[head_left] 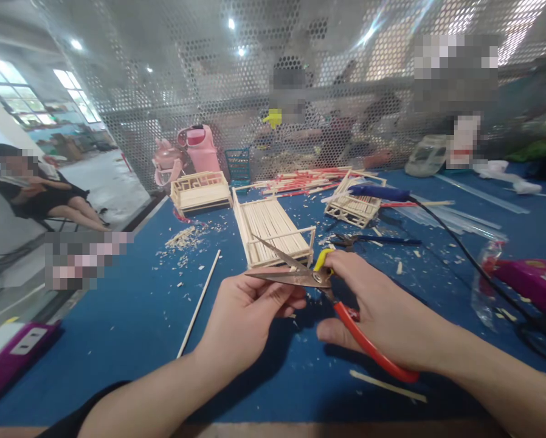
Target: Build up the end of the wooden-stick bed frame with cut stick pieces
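Observation:
My right hand is wrapped round the red handles of a pair of snips, whose blades are spread and point left. My left hand is closed, with its fingers pinched right by the lower blade; what it holds there is too small to make out. Both hands hover over the blue table near its front edge. Just beyond the blades lies a long model of thin wooden sticks with a low rail at its near end.
Two smaller stick models stand further back, with a blue glue gun and its black cable. Loose sticks, wood scraps, pliers, pink bottles and a mesh screen surround them. A person sits at left.

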`<state>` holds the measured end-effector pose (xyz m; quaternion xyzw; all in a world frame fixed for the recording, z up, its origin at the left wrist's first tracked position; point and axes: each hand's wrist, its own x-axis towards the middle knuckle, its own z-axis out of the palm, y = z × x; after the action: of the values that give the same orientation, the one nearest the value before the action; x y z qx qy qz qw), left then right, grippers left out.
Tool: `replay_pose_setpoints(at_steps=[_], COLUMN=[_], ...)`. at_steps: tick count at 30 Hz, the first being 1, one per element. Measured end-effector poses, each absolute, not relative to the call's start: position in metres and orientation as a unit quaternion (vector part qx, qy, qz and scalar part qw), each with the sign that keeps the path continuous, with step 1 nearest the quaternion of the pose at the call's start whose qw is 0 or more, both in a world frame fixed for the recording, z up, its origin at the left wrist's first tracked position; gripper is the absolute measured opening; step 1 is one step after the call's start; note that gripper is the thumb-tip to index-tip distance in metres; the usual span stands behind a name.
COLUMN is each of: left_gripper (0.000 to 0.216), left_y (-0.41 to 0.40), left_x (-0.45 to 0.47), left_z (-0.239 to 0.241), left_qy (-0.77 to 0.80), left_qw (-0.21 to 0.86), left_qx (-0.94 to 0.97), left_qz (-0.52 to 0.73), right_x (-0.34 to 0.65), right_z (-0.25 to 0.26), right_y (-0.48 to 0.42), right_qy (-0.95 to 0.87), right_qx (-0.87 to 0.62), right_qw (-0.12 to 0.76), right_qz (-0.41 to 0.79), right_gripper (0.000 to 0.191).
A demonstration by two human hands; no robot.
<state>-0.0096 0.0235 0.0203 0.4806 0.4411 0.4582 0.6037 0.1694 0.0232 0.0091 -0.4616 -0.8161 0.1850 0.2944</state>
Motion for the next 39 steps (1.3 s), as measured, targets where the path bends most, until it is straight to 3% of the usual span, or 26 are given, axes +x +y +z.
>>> replay_pose_setpoints(at_steps=[12, 24, 28, 33, 39], left_gripper=[0.008, 0.011, 0.012, 0.013, 0.03], left_y=[0.02, 0.022, 0.029, 0.043, 0.047], left_x=[-0.009, -0.008, -0.016, -0.045, -0.048], left_z=[0.025, 0.017, 0.023, 0.033, 0.027], left_qy=[0.454, 0.486, 0.499, 0.503, 0.496], left_qw=[0.56, 0.559, 0.548, 0.363, 0.161], left_qx=[0.514, 0.541, 0.593, 0.776, 0.85], left_qz=[0.465, 0.399, 0.313, 0.116, 0.074], right_x=[0.168, 0.168, 0.17, 0.175, 0.179], right_z=[0.005, -0.006, -0.004, 0.003, 0.008], right_y=[0.024, 0.03, 0.032, 0.035, 0.037], right_qy=[-0.823, -0.815, -0.802, -0.742, -0.717], right_qx=[-0.484, -0.502, -0.483, -0.488, -0.515], right_qw=[0.279, 0.245, 0.304, 0.427, 0.435], right_qz=[0.099, 0.154, 0.177, 0.169, 0.181], right_gripper=[0.039, 0.038, 0.039, 0.043, 0.049])
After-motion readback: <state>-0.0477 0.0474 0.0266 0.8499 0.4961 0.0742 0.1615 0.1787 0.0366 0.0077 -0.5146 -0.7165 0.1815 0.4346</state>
